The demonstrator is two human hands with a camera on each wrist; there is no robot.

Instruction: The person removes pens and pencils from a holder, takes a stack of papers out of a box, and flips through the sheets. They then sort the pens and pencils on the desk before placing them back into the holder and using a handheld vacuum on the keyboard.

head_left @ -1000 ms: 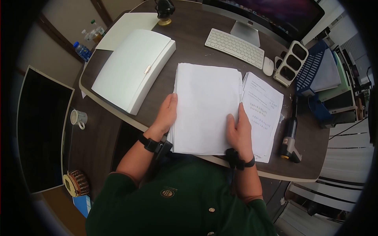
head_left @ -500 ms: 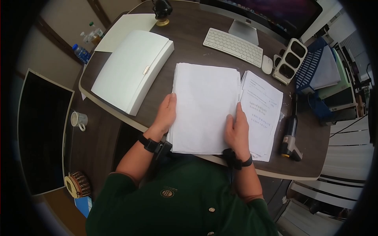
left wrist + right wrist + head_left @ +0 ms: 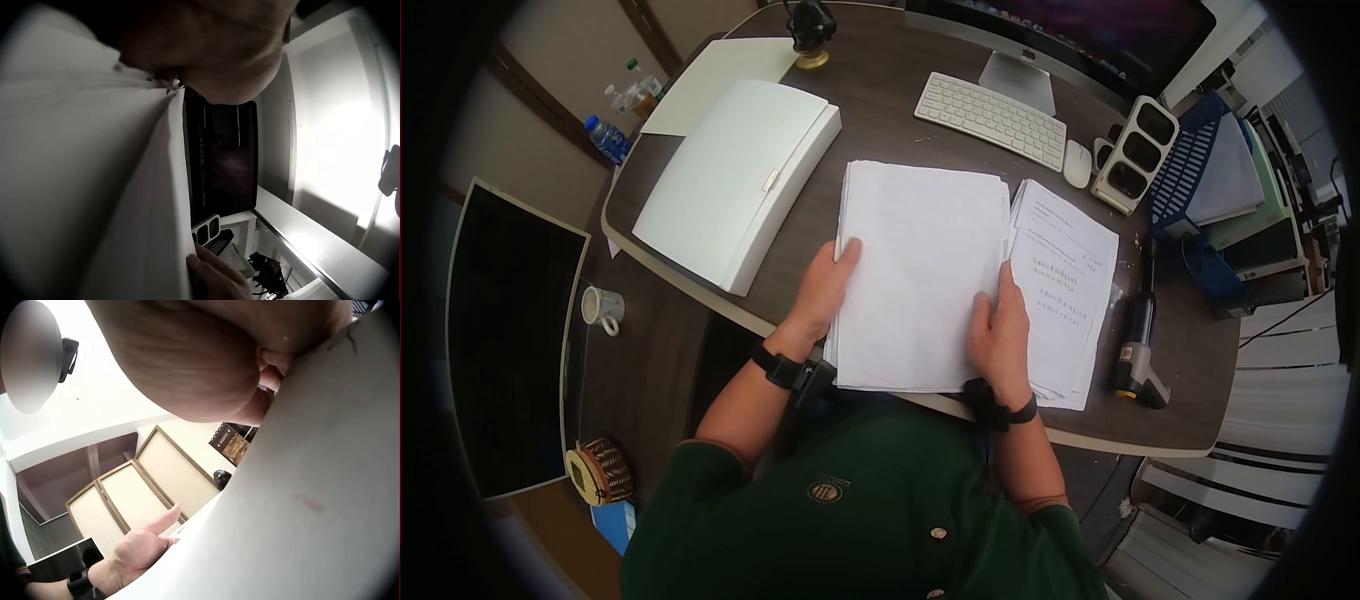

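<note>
A thick stack of white paper (image 3: 920, 290) with a blank top sheet is in front of the person's body in the head view. My left hand (image 3: 825, 285) grips its left edge, the thumb lying over the top sheet and the other fingers hidden beneath. At the opposite edge my right hand (image 3: 1002, 340) holds the stack, thumb on top and fingers along the side. Between the sheets, a gap shows close to the left hand in the left wrist view. Just right of the stack lies a pile of printed sheets (image 3: 1065, 290) with handwriting, partly overlapped by it.
A white document case (image 3: 730, 180) lies on the desk (image 3: 880, 110) to the left. Farther back are a keyboard (image 3: 990, 118), a mouse (image 3: 1077, 163) and a monitor (image 3: 1080, 40). On the right are a three-slot holder (image 3: 1138, 155) and a black-and-grey handheld tool (image 3: 1140, 350).
My left thumb has moved from the stack's left edge inward over the top sheet. The right hand keeps its hold, and the stack stays nearly in place.
</note>
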